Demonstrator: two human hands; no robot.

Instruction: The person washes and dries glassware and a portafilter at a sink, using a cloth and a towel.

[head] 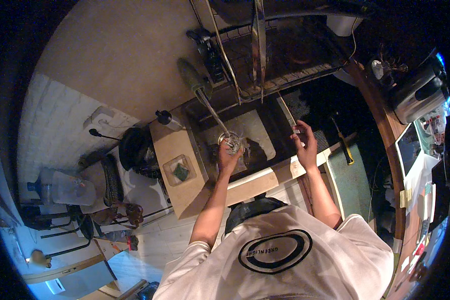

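Note:
My left hand (229, 157) holds a round, shiny container (230, 141), perhaps a glass or a metal cup, over the sink. A faucet with a coiled spring neck (212, 108) reaches down to it, and water splashes inside and around it. Beneath lies the sink basin (264, 127), with a dark shadow on its pale bottom. To the right, my right hand (305, 148) is raised near the sink's right edge with its fingers curved and apart; a small light patch shows by the fingers, and I cannot tell whether it is an object.
On the left counter are a clear dish with a green sponge (180, 172) and a pump bottle (170, 119). A metal dish rack (277, 80) hangs above the sink. To the right lie a yellow-handled tool (347, 150) and a green mesh panel (348, 180); a metal kettle (420, 93) stands farther right.

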